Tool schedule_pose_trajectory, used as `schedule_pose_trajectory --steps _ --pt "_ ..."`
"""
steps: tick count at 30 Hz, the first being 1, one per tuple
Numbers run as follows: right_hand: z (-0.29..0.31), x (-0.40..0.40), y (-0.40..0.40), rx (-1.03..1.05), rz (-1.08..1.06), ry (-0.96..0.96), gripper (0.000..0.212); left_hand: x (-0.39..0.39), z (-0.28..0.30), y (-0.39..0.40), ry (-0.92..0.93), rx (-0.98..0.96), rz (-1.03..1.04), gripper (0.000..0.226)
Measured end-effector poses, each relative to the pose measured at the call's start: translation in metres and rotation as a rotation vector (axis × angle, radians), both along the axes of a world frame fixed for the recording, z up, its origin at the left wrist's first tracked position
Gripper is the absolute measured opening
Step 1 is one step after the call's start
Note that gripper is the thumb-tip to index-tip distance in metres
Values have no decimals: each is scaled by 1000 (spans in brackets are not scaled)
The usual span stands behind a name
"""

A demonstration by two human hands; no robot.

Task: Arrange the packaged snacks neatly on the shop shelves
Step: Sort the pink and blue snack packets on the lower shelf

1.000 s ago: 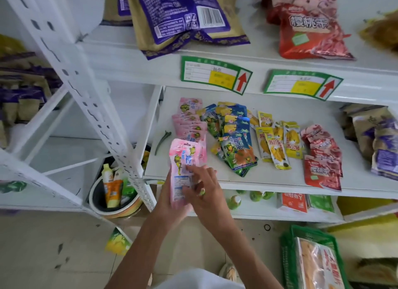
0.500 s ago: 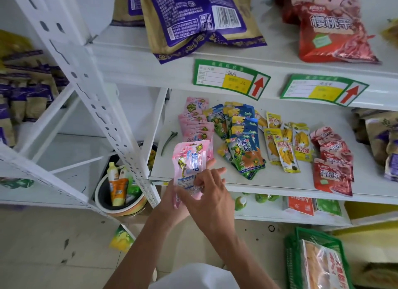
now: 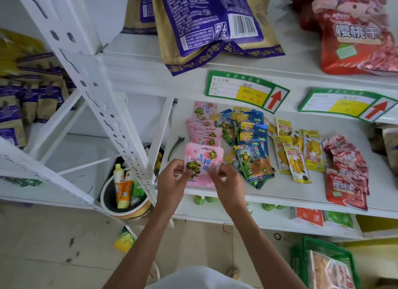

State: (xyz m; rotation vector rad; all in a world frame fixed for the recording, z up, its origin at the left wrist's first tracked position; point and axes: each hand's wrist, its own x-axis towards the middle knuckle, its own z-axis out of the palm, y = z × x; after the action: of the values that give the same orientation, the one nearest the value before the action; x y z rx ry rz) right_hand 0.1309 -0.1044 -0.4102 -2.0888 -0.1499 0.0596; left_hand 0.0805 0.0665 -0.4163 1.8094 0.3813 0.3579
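Observation:
A pink snack packet (image 3: 203, 161) with a green turtle print lies face up at the front of the middle shelf (image 3: 280, 194), at the near end of a row of pink packets (image 3: 204, 129). My left hand (image 3: 172, 181) pinches its lower left edge and my right hand (image 3: 228, 181) holds its lower right edge. To the right lie blue turtle packets (image 3: 252, 146), yellow packets (image 3: 299, 155) and red packets (image 3: 346, 172) in overlapping rows.
A white perforated upright (image 3: 107, 107) slants down just left of my hands. Large purple bags (image 3: 206, 23) and red bags (image 3: 357, 34) sit on the upper shelf. A dark hair clip (image 3: 175, 145) lies on the shelf's left. A bucket (image 3: 127, 209) with bottles and a green basket (image 3: 323, 263) stand on the floor.
The pink packet went from upright in my hands with its back showing to flat and face up on the shelf front. Both hands moved forward with it.

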Motion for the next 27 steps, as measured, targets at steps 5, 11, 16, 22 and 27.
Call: schedule_pose_trajectory --steps 5,11,16,22,27 --pt "-9 43 8 -254 -22 25 47 33 -34 13 60 409 14 37" --pt "-15 49 2 -497 -25 107 43 33 -48 14 40 581 -114 51" --pt "22 105 20 -458 -19 -174 25 40 -58 15 -6 784 -148 72" --pt "43 266 97 -554 122 -255 35 45 -62 17 20 752 -87 65" --pt "1 338 119 -919 323 54 99 46 -63 14 20 722 -96 66"
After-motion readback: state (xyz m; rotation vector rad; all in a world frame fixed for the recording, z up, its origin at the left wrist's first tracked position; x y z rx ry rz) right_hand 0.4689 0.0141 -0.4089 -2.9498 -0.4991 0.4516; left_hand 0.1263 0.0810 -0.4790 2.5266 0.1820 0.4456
